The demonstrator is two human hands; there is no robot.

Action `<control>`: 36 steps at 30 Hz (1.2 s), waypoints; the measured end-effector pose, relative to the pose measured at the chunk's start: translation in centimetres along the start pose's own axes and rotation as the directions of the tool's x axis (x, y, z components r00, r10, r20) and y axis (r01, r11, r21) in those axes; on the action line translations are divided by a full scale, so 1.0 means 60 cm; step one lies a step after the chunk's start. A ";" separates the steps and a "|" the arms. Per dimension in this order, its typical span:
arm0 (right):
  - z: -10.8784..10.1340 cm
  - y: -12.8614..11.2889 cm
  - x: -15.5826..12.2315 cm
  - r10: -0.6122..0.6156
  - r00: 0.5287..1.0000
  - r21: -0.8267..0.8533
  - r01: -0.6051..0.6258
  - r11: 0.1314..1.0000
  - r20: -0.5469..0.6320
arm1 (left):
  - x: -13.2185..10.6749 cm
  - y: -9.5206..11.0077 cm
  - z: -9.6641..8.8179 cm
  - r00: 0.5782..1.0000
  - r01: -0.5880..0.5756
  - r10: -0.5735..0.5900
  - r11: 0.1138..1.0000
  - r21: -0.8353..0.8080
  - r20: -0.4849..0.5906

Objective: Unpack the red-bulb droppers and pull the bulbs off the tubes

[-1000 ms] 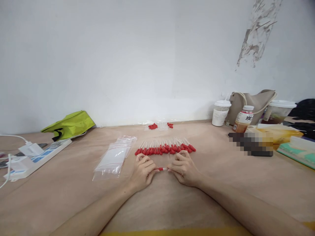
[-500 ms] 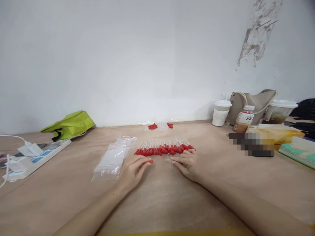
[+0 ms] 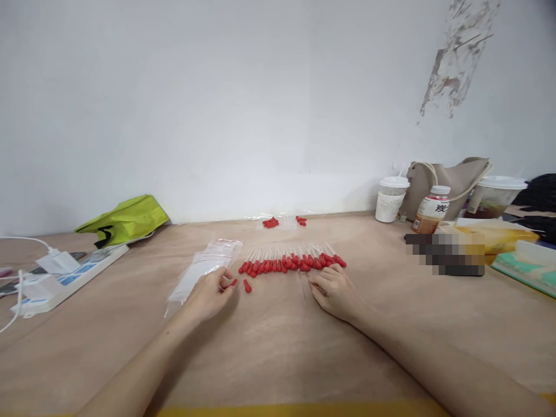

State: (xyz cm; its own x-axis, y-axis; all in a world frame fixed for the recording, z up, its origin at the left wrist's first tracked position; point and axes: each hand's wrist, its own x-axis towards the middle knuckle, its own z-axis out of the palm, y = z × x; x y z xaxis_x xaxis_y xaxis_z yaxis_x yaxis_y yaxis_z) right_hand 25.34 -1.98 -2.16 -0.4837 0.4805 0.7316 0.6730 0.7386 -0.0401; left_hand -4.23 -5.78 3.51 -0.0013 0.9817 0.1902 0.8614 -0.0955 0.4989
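Red dropper bulbs (image 3: 292, 264), clear bags (image 3: 204, 269), lime-green bag (image 3: 124, 220), tan table (image 3: 278, 347), white wall (image 3: 217, 104)

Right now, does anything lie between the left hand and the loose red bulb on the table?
Nothing visible does. The loose red bulb lies on bare table just right of the left hand, whose fingertips touch another red bulb.
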 end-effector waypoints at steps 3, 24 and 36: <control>-0.004 -0.009 0.003 -0.015 0.998 0.029 0.014 0.999 0.064 | 0.002 0.002 0.016 0.999 -0.017 0.019 0.998 -0.063 0.027; -0.021 -0.016 0.008 0.197 0.962 0.150 -0.227 0.962 0.190 | 0.014 -0.004 0.013 0.991 -0.065 0.062 0.998 -0.014 -0.118; -0.014 -0.030 0.014 0.209 0.930 0.408 -0.325 0.853 0.303 | 0.097 0.106 0.070 0.878 -0.478 0.476 0.869 0.129 0.052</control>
State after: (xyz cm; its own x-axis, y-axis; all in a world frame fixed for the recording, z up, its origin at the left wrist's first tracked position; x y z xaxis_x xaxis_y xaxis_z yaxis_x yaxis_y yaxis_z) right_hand 24.21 -3.29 -0.87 -0.4783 0.7444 0.4660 0.5029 0.6671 -0.5496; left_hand 3.34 0.02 4.24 0.4350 0.8251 0.3607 0.8144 -0.5313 0.2333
